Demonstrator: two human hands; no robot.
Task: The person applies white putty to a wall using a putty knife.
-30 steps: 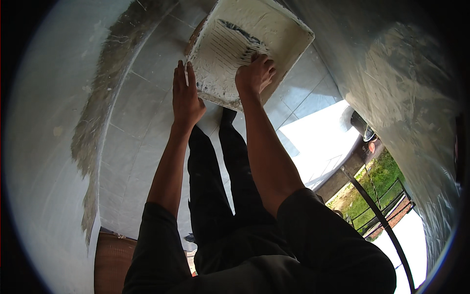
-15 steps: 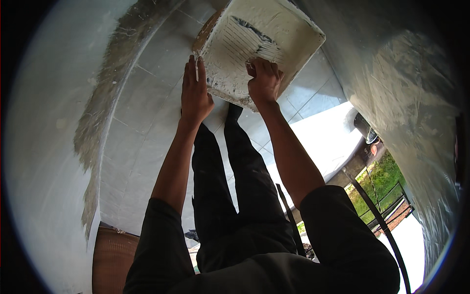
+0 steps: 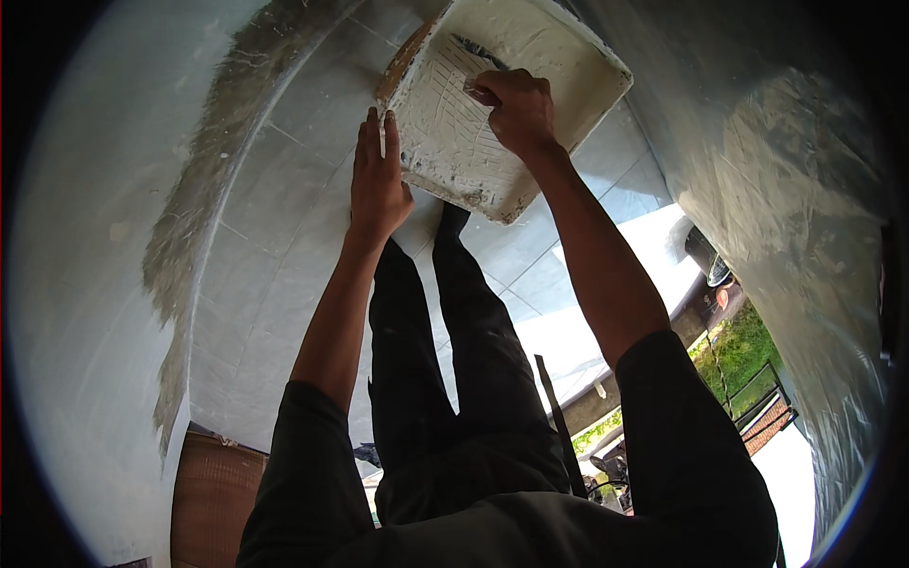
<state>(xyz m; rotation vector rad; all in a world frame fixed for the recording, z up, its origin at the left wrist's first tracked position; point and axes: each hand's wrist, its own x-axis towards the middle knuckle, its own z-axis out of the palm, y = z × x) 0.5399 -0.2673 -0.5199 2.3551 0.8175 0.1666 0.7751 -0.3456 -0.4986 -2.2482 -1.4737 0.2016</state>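
Note:
A paint tray (image 3: 568, 142), its ribbed floor coated in thick off-white paint, lies tilted at the top of the view. Against its near left edge rests my left hand (image 3: 381, 185), fingers stretched out along the side and thumb apart. Over the ribbed part is my right hand (image 3: 523, 112), its fingers curled closed. Whatever it grips is covered by the fingers and cannot be made out. A dark streak (image 3: 478, 52) shows in the paint just beyond that hand.
Grey floor tiles (image 3: 284, 189) spread beneath my legs (image 3: 407, 331). A pale wall (image 3: 104, 246) with a rough grey band stands left. Clear plastic sheeting (image 3: 795, 170) hangs right. Lower right, a bright opening shows grass (image 3: 739, 355) and a black railing (image 3: 757, 407).
My right hand has moved farther up the tray over the ribbed floor, its elbow swinging out to the right. The left hand stays at the tray's edge.

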